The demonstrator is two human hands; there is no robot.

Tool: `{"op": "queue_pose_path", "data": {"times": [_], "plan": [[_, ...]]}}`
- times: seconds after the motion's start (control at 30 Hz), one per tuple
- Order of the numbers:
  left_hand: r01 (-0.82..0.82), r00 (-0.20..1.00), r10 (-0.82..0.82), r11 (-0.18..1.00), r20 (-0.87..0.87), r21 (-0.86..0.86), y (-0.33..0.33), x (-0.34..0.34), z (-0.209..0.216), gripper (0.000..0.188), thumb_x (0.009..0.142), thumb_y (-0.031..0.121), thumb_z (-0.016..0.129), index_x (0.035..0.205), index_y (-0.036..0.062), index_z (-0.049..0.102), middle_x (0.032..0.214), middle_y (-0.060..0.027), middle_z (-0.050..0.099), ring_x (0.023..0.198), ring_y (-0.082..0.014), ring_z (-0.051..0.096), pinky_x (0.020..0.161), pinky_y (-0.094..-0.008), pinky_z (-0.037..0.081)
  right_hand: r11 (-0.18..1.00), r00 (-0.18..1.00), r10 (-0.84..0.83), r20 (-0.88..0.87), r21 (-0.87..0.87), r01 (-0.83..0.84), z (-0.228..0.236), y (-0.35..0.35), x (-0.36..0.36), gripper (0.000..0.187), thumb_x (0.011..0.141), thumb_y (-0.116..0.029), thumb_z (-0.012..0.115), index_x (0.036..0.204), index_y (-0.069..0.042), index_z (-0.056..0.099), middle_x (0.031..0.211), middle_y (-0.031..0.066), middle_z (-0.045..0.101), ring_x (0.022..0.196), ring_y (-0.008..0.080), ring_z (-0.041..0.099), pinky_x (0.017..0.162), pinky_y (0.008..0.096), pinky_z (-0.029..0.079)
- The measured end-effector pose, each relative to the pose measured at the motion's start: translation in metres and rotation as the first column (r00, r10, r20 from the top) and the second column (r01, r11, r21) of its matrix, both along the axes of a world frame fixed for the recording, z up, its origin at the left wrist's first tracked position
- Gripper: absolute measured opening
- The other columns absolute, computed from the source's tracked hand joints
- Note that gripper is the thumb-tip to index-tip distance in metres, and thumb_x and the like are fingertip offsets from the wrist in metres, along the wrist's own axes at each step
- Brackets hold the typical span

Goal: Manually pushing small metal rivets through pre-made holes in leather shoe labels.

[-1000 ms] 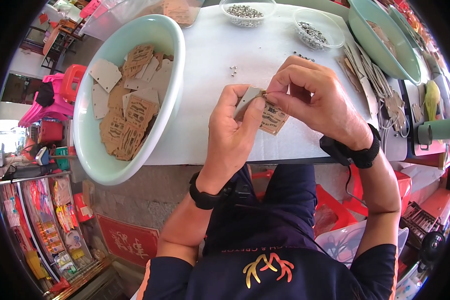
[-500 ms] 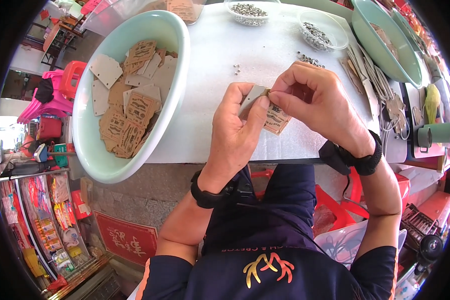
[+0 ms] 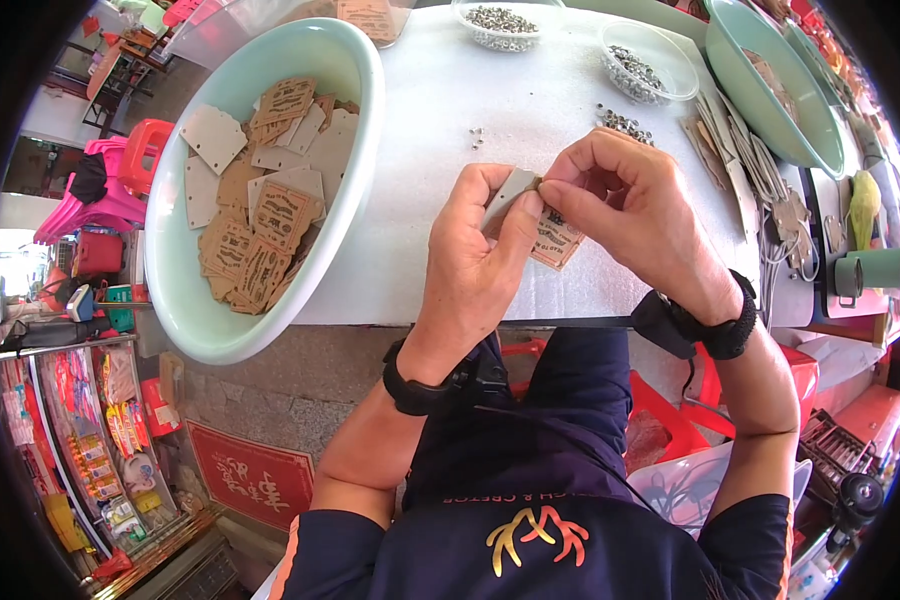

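Observation:
My left hand (image 3: 470, 250) is closed on a few printed cardboard tags (image 3: 555, 246), brown with dark print; a grey-white one lies under the thumb. At their upper corner, the thumb and fingertips of my right hand (image 3: 635, 210) are pinched together. Whatever small piece sits between those fingertips is hidden. Both hands are over the white table, near its front edge. Beyond my right hand lies a loose heap of small metal eyelets (image 3: 625, 124). A few more eyelets (image 3: 477, 138) lie apart, beyond my left hand.
A pale green basin (image 3: 362, 150) of cardboard tags stands at the left. Two clear bowls of eyelets, one silvery (image 3: 510, 42) and one darker (image 3: 650, 65), sit at the back. Stacked tags (image 3: 740, 165) and another green basin (image 3: 820, 130) are at the right.
My hands stay almost in place. The right fingertips have shifted very slightly at the tags' corner, and the right wrist has lowered a little.

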State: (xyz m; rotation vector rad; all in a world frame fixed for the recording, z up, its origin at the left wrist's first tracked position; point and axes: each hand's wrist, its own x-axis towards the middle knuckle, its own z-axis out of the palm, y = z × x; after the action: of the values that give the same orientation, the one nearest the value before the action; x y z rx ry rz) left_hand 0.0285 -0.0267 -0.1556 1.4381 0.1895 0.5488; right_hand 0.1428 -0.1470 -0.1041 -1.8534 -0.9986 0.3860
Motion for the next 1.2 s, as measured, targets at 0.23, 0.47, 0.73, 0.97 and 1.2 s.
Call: {"op": "queue_pose_path", "data": {"times": [0.23,0.47,0.73,0.97,1.2], "plan": [[-0.002,1.0,0.003,0.999,-0.009,0.043,0.002,0.0,0.0,0.018,0.099,0.012,0.055,0.11,-0.0013,0.052,0.098,-0.0046,0.06,0.089,-0.0061,0.056,0.076,-0.0229,0.048,0.999,0.979,-0.005,0.205,-0.033,0.012,0.004,0.001,0.002,0.017,0.081,-0.016,0.07,0.086,0.0,0.068,0.078,0.0089,0.064,0.068,0.0183,0.059,0.062,0.0313,0.048],[-0.048,0.999,0.049,0.995,-0.003,0.088,-0.002,0.0,0.0,0.018,0.098,0.012,0.057,0.106,-0.002,0.051,0.094,-0.0068,0.059,0.087,-0.0081,0.055,0.072,-0.0251,0.049,0.995,0.967,0.092,0.236,-0.045,-0.084,0.006,-0.001,0.009,0.016,0.08,-0.015,0.069,0.088,-0.001,0.069,0.079,0.011,0.065,0.069,0.0209,0.059,0.066,0.0326,0.049],[-0.005,1.0,0.005,1.0,0.021,-0.01,-0.003,-0.001,0.002,0.015,0.096,0.008,0.056,0.106,-0.0011,0.05,0.096,-0.0065,0.058,0.087,-0.0078,0.055,0.072,-0.0243,0.048,0.992,0.991,0.125,0.054,-0.017,-0.124,0.0,0.0,0.015,0.017,0.079,-0.015,0.067,0.085,0.001,0.066,0.069,0.0069,0.061,0.063,0.0126,0.057,0.061,0.0281,0.048],[0.008,0.999,-0.01,0.999,0.043,0.031,-0.003,0.0,0.001,0.013,0.096,0.007,0.055,0.105,-0.0006,0.05,0.096,-0.0055,0.057,0.084,-0.0064,0.054,0.071,-0.0235,0.048,0.991,0.988,0.133,-0.081,-0.023,-0.135,-0.005,0.001,0.018,0.019,0.082,-0.016,0.065,0.087,0.002,0.065,0.067,0.0042,0.061,0.062,0.0073,0.055,0.059,0.0267,0.048],[0.021,1.0,-0.021,1.0,-0.019,0.008,0.002,-0.003,-0.001,0.018,0.099,0.01,0.053,0.114,-0.0005,0.05,0.108,-0.0057,0.059,0.097,-0.0079,0.055,0.087,-0.025,0.046,0.989,0.957,0.145,-0.253,0.001,-0.15,-0.007,0.0,0.023,0.028,0.092,-0.025,0.062,0.097,0.001,0.068,0.076,0.0029,0.065,0.071,0.0069,0.057,0.066,0.0249,0.049]]}}
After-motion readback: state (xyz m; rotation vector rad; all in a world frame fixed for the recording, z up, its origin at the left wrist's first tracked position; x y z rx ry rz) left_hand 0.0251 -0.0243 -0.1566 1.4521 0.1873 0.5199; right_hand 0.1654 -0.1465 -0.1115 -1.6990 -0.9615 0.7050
